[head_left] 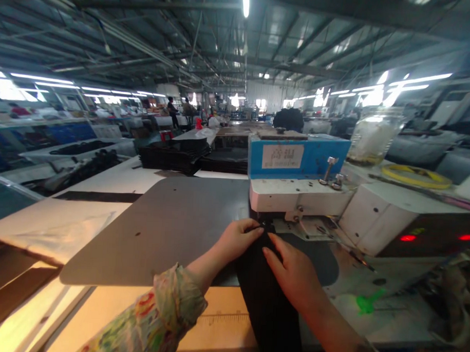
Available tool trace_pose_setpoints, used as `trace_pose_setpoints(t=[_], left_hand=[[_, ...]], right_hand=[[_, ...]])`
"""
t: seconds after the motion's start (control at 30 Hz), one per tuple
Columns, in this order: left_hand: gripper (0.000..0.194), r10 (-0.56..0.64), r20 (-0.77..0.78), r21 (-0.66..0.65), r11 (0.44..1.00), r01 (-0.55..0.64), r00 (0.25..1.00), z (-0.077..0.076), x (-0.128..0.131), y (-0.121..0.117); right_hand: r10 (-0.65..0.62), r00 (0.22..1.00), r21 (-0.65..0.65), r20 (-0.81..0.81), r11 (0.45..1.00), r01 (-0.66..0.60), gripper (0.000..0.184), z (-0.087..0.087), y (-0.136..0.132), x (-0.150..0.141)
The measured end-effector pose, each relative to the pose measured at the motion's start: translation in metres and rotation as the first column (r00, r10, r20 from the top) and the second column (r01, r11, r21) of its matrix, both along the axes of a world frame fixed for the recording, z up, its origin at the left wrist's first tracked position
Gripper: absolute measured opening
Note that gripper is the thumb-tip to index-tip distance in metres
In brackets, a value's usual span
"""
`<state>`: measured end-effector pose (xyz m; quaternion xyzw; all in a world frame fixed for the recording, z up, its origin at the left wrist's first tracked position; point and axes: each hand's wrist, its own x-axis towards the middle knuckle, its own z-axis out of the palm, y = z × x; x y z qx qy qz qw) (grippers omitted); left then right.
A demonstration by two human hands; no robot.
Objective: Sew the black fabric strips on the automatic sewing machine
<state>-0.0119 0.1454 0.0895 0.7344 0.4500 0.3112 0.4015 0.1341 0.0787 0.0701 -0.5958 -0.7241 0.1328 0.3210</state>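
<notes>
Good work here likely called for keeping the black cloth (267, 300) flat and straight, with fingertips clear of the moving parts. The left hand (236, 240) reached forward over the gray plate (172, 220), palm down, fingers pinching the cloth's far end, which lay just before the sewing machine (288, 196) while the rest ran back over the counter (214, 327); the right hand (295, 270) angled inward, thumb and forefinger bent against the cloth's right edge, whether gripping I couldn't tell.

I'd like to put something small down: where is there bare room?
Most of the grey plate, between the left hand and the black strip, is bare. Crowded: around the machine head, where the right hand also touches black fabric, and by the black stacks.
</notes>
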Motion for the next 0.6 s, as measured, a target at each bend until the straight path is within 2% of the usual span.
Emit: trace_pose_setpoints(t=[0.2, 0.4, 0.5, 0.6], left_hand=[[0.024, -0.002, 0.122, -0.123, 0.992, 0.017, 0.993, 0.0027, -0.0015, -0.0023], [0.020, 0.018, 0.136, -0.133, 0.991, 0.000, 0.991, 0.0018, -0.0020, -0.0015], [0.019, 0.018, 0.143, -0.150, 0.989, 0.003, 0.990, 0.0005, -0.0030, 0.0000], [0.019, 0.026, 0.180, -0.200, 0.980, 0.011, 0.983, -0.0009, -0.0037, 0.0008]], right_hand=[[0.040, 0.999, 0.067, -0.028, 0.997, -0.038, 0.038, -0.0019, -0.0020, 0.0016], [0.116, 0.992, 0.144, -0.051, 0.984, -0.108, 0.039, -0.0036, -0.0004, 0.0056], [0.151, 0.989, 0.199, -0.002, 0.969, -0.147, 0.038, -0.0032, -0.0004, 0.0065], [0.160, 0.976, 0.211, 0.145, 0.959, -0.188, 0.039, -0.0008, -0.0016, 0.0069]])
